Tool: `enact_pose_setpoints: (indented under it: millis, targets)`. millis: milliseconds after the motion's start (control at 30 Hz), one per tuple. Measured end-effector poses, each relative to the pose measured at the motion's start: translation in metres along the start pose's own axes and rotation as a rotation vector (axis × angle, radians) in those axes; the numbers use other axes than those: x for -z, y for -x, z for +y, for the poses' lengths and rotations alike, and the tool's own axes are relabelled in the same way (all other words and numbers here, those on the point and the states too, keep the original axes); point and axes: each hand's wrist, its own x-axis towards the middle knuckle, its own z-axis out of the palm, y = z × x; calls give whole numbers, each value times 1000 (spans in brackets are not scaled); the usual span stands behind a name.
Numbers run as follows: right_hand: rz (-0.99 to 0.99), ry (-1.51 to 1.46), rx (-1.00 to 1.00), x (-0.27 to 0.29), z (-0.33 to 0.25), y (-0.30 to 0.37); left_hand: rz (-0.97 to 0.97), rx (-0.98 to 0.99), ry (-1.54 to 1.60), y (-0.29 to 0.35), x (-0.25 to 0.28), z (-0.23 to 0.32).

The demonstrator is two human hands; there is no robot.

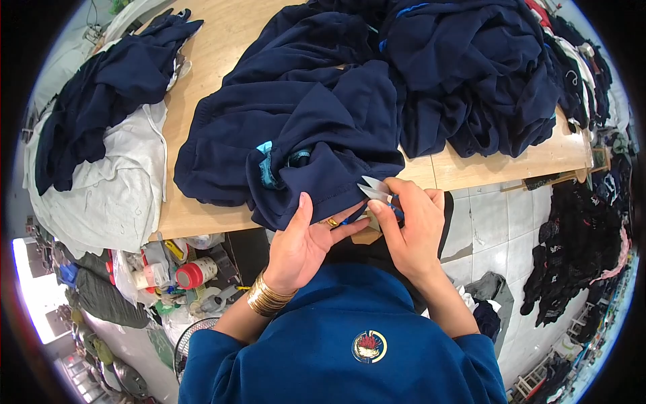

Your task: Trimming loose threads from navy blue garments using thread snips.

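A navy garment (323,141) lies in a heap at the near edge of the table, with a light-blue and teal patch showing in its folds. My left hand (303,239) grips its near edge, thumb on top and fingers underneath, a ring on one finger and gold bangles at the wrist. In my right hand (416,225) are small thread snips (375,190), held between thumb and fingers. Their pointed blades face left, parted at the tips, close to a seam in the cloth. Part of the snips' handle is hidden by my fingers.
More navy garments (471,74) are piled at the far right of the wooden table (208,50). At the left, a navy piece (114,101) rests on white cloth (128,182). Below the table stand a red-lidded container (195,273) and a fan (187,347). Dark clothes (572,249) lie at the right.
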Motion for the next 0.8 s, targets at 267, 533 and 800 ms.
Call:
enact_pose_setpoints:
  millis: [267, 533, 800]
  targets:
    - [-1, 69, 31, -2, -1, -3, -6, -6, -29, -1, -1, 0]
    - [7, -44, -60, 11, 8, -9, -17, -14, 85, 0, 5, 6]
    - [-61, -151, -60, 10, 1, -13, 27, -2, 151, 0, 3, 13]
